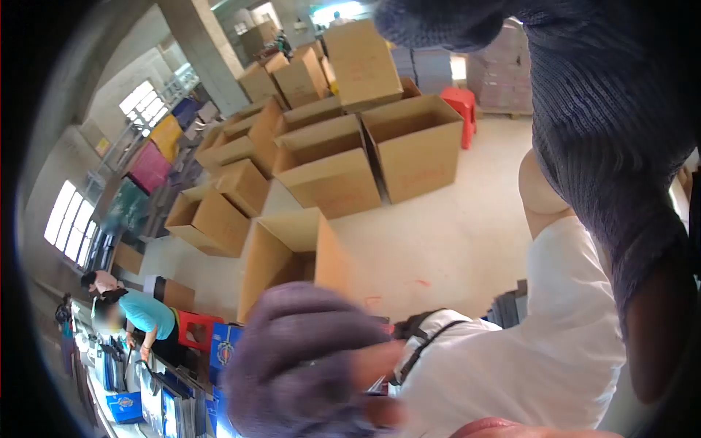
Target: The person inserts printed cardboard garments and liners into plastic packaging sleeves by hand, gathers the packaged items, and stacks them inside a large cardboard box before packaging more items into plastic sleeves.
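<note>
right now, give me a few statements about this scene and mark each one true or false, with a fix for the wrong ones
1. A red stool stands to the right of the open cardboard boxes in the picture. True.
2. The hand low in the picture is bare. False: it wears a grey-purple glove.
3. A person in a turquoise top is bending forward. True.
4. Every cardboard box is closed on top. False: several stand open, including the nearest box, just beyond that hand.
5. The floor around the boxes is nearly black. False: it is pale.
</note>
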The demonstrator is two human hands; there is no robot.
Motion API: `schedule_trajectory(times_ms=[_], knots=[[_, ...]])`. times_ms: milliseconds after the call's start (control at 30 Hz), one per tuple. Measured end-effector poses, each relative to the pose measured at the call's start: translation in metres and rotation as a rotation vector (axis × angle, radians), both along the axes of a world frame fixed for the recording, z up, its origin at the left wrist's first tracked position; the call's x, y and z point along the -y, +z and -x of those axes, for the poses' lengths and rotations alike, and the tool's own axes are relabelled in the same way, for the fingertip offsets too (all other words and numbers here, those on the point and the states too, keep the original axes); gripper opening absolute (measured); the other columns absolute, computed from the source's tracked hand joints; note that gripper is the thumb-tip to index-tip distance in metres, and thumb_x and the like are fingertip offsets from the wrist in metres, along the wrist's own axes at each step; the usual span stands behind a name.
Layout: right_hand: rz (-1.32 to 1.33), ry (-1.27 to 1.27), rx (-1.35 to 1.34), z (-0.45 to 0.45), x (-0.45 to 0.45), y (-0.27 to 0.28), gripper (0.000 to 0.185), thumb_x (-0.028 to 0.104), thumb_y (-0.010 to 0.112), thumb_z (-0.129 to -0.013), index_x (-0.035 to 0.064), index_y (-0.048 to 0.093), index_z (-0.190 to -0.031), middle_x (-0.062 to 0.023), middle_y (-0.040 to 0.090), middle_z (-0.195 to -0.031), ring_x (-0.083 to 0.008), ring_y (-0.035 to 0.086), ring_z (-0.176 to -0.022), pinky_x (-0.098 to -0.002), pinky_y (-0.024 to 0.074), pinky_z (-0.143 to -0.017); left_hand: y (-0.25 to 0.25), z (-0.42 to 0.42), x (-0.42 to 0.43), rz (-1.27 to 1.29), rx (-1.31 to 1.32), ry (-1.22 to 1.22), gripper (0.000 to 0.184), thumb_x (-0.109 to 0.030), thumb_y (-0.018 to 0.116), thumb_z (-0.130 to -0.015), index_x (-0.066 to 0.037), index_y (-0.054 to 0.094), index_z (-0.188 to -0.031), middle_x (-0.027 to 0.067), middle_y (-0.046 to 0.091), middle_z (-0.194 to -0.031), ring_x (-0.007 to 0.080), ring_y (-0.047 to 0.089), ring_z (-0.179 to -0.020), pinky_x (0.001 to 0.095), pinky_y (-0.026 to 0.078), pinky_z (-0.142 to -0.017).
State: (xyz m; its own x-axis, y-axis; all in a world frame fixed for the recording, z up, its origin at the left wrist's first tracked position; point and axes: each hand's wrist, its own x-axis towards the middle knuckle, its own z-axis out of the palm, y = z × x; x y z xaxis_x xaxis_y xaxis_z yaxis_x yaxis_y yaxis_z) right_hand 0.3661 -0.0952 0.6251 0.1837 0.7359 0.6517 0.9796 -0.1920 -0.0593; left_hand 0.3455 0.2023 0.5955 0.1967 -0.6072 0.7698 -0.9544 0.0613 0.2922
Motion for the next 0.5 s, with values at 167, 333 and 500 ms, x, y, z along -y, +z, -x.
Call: schedule_trajectory(times_ms=[167, 333, 500], knots=[[-0.018, 0.021, -0.013, -0.028, -0.017, 0.010, 0.051, 0.020, 0.068, -0.073, 0.0002, 0.044, -0.113, -0.0054, 0.058, -0.087, -0.0163, 0.052, -0.078, -0.0327, 0.0398, -0.071, 0.006, 0.011, 0.032, 0.319, -0.088, -0.168, 0.030, -0.033, 0.063, -0.076, -0.005, 0.062, -0.088, 0.0062, 0.058, -0.072, 0.0206, 0.055, -0.070, 0.0340, 0.043, -0.064], [-0.046, 0.080, -0.027, -0.042, -0.030, 0.006, 0.052, 0.020, 0.068, -0.073, -0.0003, 0.044, -0.114, -0.0060, 0.058, -0.089, -0.0165, 0.052, -0.080, -0.0327, 0.0397, -0.073, 0.009, 0.023, 0.005, 0.524, -0.055, -0.131, 0.022, -0.030, 0.062, -0.078, -0.011, 0.061, -0.088, 0.0000, 0.056, -0.071, 0.0163, 0.051, -0.069, 0.0313, 0.038, -0.065], [-0.058, 0.167, -0.057, -0.047, -0.042, -0.006, 0.053, 0.020, 0.067, -0.074, -0.0009, 0.043, -0.116, -0.0067, 0.058, -0.090, -0.0167, 0.052, -0.082, -0.0327, 0.0396, -0.075, 0.016, 0.045, -0.028, 0.758, 0.071, -0.082, 0.014, -0.028, 0.060, -0.080, -0.017, 0.060, -0.088, -0.0062, 0.054, -0.070, 0.0120, 0.047, -0.069, 0.0285, 0.033, -0.066]])
